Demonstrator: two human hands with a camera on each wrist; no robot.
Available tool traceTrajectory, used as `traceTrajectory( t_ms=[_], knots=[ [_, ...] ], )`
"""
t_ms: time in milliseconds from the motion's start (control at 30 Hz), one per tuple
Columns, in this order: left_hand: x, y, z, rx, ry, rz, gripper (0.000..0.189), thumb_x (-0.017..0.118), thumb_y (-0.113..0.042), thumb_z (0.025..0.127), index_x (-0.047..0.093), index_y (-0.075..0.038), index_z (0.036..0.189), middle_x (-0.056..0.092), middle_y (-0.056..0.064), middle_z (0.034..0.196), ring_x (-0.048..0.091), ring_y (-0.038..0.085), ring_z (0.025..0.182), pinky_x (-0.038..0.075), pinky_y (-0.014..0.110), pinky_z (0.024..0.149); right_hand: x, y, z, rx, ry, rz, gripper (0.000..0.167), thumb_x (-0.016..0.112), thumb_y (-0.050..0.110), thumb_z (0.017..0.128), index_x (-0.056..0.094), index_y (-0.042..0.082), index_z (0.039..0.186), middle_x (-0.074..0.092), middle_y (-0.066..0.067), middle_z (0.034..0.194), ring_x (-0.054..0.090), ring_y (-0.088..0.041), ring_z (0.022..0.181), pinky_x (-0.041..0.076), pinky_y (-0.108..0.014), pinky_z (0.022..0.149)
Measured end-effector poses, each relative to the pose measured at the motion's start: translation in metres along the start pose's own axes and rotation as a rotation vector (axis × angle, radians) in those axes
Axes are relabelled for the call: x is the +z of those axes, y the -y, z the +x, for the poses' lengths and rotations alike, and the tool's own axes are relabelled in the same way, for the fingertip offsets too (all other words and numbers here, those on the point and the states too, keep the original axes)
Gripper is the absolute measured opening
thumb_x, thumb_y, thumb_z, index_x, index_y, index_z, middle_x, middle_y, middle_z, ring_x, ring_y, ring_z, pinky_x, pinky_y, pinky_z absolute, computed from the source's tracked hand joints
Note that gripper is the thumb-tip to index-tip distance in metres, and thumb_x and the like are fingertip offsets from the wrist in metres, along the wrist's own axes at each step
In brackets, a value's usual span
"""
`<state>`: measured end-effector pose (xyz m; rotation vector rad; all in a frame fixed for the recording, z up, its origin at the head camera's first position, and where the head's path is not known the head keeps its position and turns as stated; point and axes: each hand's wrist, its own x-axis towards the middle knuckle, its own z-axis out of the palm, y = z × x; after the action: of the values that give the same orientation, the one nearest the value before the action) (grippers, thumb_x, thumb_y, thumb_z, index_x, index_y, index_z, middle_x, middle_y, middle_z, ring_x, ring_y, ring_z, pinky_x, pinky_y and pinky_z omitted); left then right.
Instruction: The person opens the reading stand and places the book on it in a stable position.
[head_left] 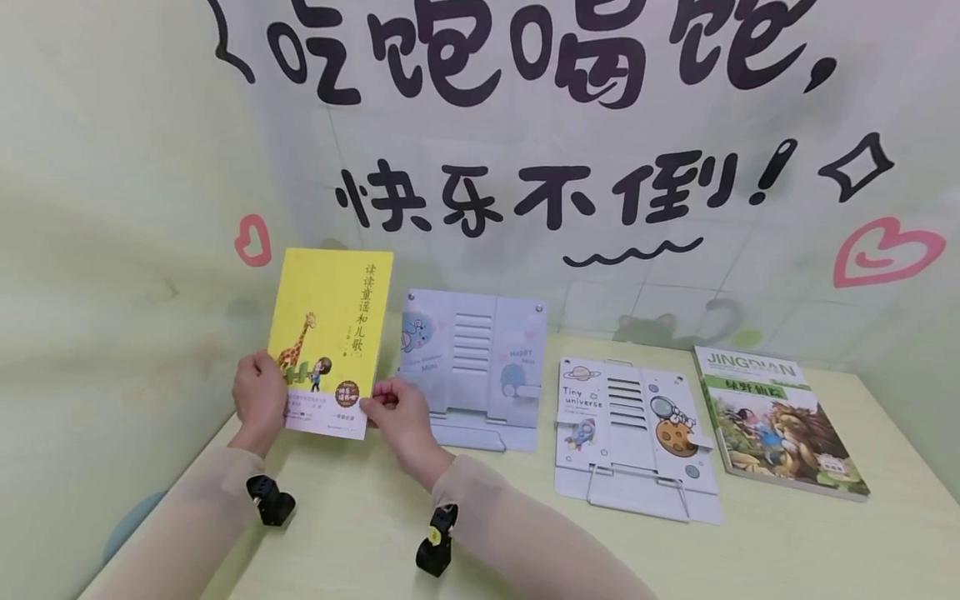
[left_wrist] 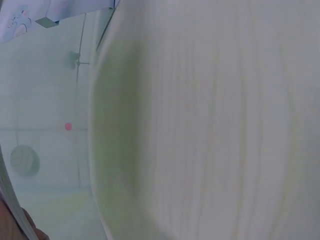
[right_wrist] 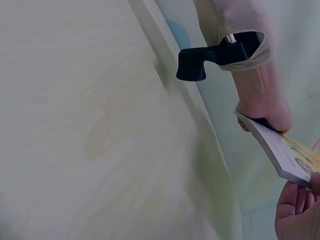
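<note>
Fingers [head_left: 388, 390] of the right hand [head_left: 408, 425] pinch the yellow book [head_left: 337, 292] at its lower right corner, thumb on the front cover. Across from it, the left hand [head_left: 258, 396] grips the lower left edge; some of its fingers are hidden from me. Between them the book hangs nearly upright, leaning a little, raised off the table [head_left: 337, 533] at the left end, cover towards the person. On that cover I can make out a giraffe, a small child and a round brown badge.

Just right of the book stands a lavender stand [head_left: 472, 358], its slotted panel leaning back. Next along is a white stand [head_left: 630, 433] marked "Tiny universe", with a rocket and an astronaut, a wire ledge at its front. Near it, farther right, a lion book [head_left: 783, 433] lies face up, set at a slant.

Pale sleeves [head_left: 532, 533] cover both arms, with a black camera [head_left: 272, 500] strapped at the left wrist and another at the right. Behind everything hangs a banner [head_left: 465, 133] with big dark characters, a small pink heart [head_left: 252, 242] to the left and a larger one to the right.
</note>
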<state>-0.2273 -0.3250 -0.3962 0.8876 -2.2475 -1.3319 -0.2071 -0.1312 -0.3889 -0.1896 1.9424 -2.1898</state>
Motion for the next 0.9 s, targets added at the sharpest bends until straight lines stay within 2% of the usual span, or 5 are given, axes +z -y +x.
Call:
traceTrajectory(
  t_ms=[167, 400, 533, 733, 900],
  knots=[
    [0.01, -0.02, -0.009, 0.047, -0.044, -0.098, 0.054, 0.018, -0.042, 0.101, 0.043, -0.004, 0.13, 0.046, 0.007, 0.094, 0.044, 0.011, 0.071, 0.035, 0.023, 0.058, -0.023, 0.022, 0.008, -0.08, 0.007, -0.051, 0.017, 0.064, -0.003, 0.083, 0.061, -0.002, 0.1, 0.059, -0.004, 0.082, 0.054, -0.007, 0.07, 0.056, -0.027, 0.068],
    [0.032, -0.05, -0.027, 0.143, 0.006, -0.284, 0.039, 0.025, -0.042, 0.102, 0.047, -0.011, 0.112, 0.044, -0.001, 0.086, 0.043, 0.007, 0.071, 0.036, 0.018, 0.058, -0.069, 0.045, 0.017, -0.212, -0.039, -0.138, 0.023, 0.065, -0.004, 0.082, 0.06, -0.003, 0.105, 0.058, -0.005, 0.082, 0.054, -0.008, 0.069, 0.058, -0.036, 0.068],
    [0.046, -0.064, -0.036, 0.27, 0.043, -0.336, 0.034, 0.03, -0.04, 0.102, 0.046, -0.011, 0.106, 0.044, -0.002, 0.085, 0.042, 0.007, 0.07, 0.035, 0.019, 0.058, -0.098, 0.055, 0.021, -0.282, -0.086, -0.193, 0.023, 0.065, -0.006, 0.082, 0.06, -0.004, 0.104, 0.059, -0.008, 0.082, 0.054, -0.008, 0.068, 0.058, -0.034, 0.065],
    [0.063, -0.081, -0.04, 0.482, 0.114, -0.358, 0.031, 0.045, -0.026, 0.1, 0.054, 0.0, 0.114, 0.051, -0.005, 0.089, 0.046, 0.004, 0.075, 0.038, 0.014, 0.063, -0.139, 0.069, 0.025, -0.284, -0.174, -0.299, 0.02, 0.065, -0.002, 0.083, 0.061, 0.001, 0.103, 0.061, -0.01, 0.087, 0.055, -0.012, 0.074, 0.057, -0.03, 0.067],
    [0.075, -0.088, -0.043, 0.601, 0.171, -0.388, 0.026, 0.056, -0.018, 0.095, 0.06, 0.002, 0.111, 0.058, -0.002, 0.094, 0.051, 0.003, 0.081, 0.043, 0.01, 0.068, -0.162, 0.072, 0.027, -0.326, -0.248, -0.353, 0.017, 0.066, -0.002, 0.084, 0.062, 0.002, 0.099, 0.062, -0.011, 0.086, 0.055, -0.013, 0.074, 0.055, -0.025, 0.065]
  ],
)
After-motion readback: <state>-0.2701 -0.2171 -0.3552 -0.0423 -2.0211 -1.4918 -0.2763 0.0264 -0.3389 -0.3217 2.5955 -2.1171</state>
